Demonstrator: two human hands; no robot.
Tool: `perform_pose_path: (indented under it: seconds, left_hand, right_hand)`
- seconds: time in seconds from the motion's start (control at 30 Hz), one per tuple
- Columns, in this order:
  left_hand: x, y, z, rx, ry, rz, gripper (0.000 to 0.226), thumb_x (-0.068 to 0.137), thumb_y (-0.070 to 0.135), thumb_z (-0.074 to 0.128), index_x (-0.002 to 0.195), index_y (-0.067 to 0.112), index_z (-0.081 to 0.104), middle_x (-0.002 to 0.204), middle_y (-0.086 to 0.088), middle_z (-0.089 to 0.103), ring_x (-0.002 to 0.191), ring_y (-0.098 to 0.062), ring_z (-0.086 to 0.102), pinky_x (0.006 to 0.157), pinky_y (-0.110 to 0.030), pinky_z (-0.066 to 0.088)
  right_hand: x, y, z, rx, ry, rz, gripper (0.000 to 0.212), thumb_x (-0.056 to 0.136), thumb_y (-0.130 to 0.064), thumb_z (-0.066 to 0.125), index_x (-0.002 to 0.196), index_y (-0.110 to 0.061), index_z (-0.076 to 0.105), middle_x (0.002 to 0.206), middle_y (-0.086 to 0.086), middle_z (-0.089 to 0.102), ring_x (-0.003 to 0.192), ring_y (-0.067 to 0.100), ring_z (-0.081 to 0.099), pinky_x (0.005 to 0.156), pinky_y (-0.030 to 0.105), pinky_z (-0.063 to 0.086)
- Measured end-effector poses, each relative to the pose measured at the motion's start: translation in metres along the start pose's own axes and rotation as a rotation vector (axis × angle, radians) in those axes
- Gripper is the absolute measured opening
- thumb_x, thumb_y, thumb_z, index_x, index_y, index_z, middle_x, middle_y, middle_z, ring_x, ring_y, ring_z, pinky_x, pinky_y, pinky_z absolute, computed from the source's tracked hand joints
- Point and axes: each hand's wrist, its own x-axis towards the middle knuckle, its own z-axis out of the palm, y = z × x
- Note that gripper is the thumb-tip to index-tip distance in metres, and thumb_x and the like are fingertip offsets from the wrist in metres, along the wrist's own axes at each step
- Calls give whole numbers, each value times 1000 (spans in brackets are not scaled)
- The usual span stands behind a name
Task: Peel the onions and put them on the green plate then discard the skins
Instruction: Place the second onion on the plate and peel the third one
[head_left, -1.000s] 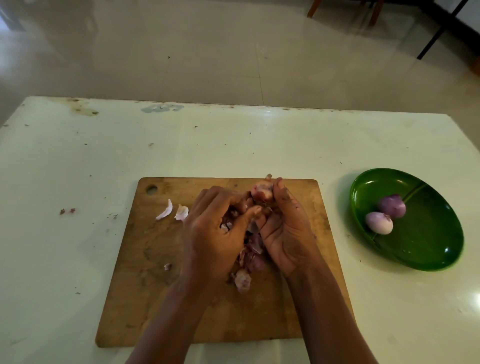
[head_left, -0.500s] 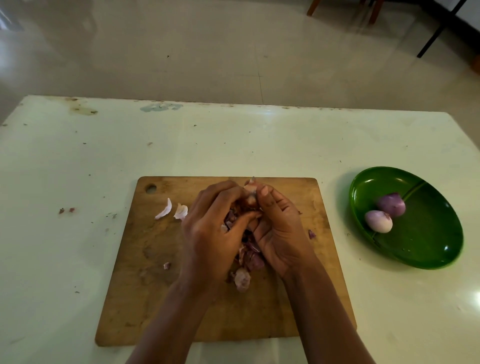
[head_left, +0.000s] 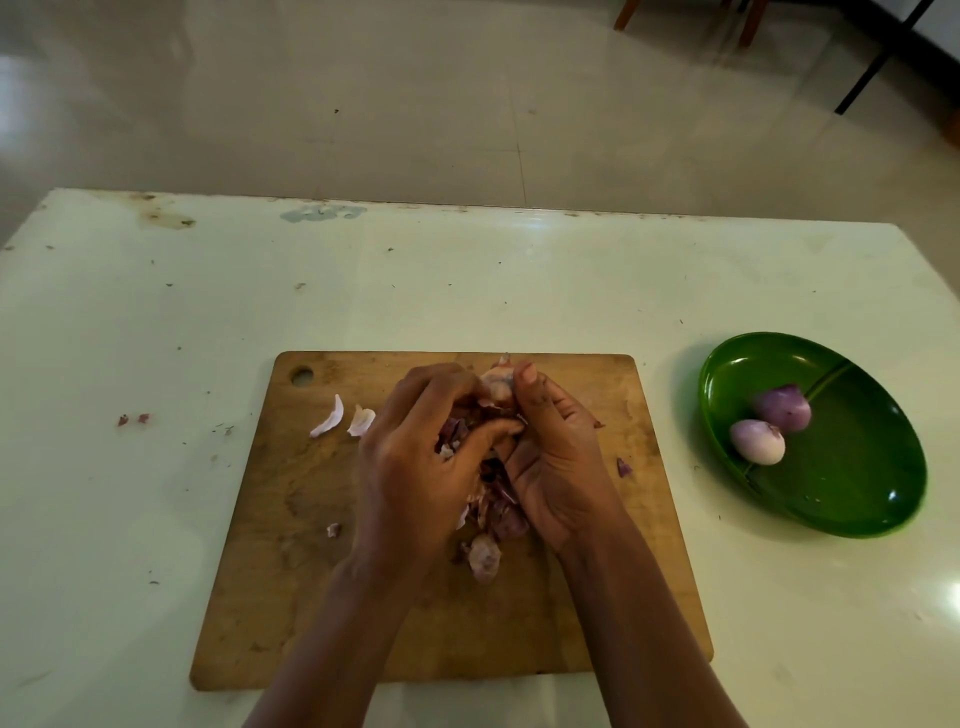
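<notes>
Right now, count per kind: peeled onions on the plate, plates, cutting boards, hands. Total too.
Peeled onions: 2
Green plate: 1
Cutting board: 1
Hands: 2 (left hand, right hand, both gripping onion skins, a heap not counted)
Total: 6

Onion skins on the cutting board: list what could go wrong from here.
1. The left hand and right hand cup the skins loosely; bits at the heap's near end could drop when it is lifted.
2. Two pale pieces left of the hands and a scrap on the right lie outside the grasp and may be left behind.
3. Carried over the green plate, the heap could shed skin onto the peeled onions.
</notes>
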Motion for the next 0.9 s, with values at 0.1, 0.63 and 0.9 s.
perform_pose_path:
  seconds: [0.1, 0.63, 0.9]
  left_hand:
    - [1, 0, -1, -145, 13, -100, 24, 79, 25, 70, 98, 9, 68, 95, 1, 65, 88, -6, 64, 76, -22, 54]
    - [1, 0, 2, -107, 115, -154, 10, 89, 12, 59, 95, 5, 63, 85, 1, 65, 79, -6, 63, 68, -13, 51]
    - [1, -4, 2, -27, 86, -114, 24, 85, 31, 60, 97, 12, 69, 101, 3, 61, 94, -15, 60, 74, -23, 54]
  right_hand:
    - [0, 1, 0, -3, 35, 1, 34, 61, -31, 72, 82, -5, 69, 78, 8, 69, 73, 15, 68, 64, 22, 57]
    - [1, -5, -1, 145, 160, 44, 38, 81, -29, 58, 103, 2, 64, 93, 18, 70, 79, 21, 70, 63, 23, 58]
    - [1, -5, -8, 118, 186, 65, 37, 84, -26, 56, 111, -2, 63, 102, 19, 70, 86, 22, 68, 71, 29, 59]
